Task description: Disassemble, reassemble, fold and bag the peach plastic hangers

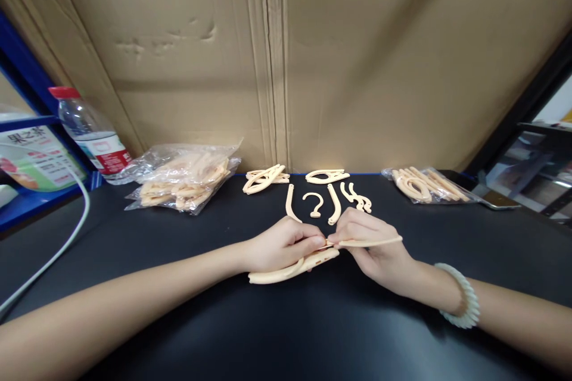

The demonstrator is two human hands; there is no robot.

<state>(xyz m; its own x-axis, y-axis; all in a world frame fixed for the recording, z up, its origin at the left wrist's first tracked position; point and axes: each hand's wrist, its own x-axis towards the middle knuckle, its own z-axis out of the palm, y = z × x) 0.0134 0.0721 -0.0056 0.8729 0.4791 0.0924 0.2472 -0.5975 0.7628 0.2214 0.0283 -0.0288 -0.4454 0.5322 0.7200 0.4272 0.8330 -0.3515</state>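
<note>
My left hand [288, 244] is closed on a curved cream plastic hanger piece [274, 275], whose slotted end points right. My right hand [375, 247] pinches a slimmer cream hanger arm [370, 243], and its inner end meets the fingertips of my left hand. The exact contact between the two pieces is hidden by the fingers. Just beyond the hands lie a loose hook [316, 205], a curved arm [290, 202] to its left and another arm [333, 205] to its right. Small curved hooks [356, 197] lie near my right hand.
Folded hangers [266, 178] and another folded hanger [327, 176] lie at the back of the black table [286, 327]. Bagged hangers [187, 181] and a bottle [93, 134] stand left; another bag [426, 185] lies right. A white cable [74, 229] crosses the left side. Cardboard [379, 59] rises behind.
</note>
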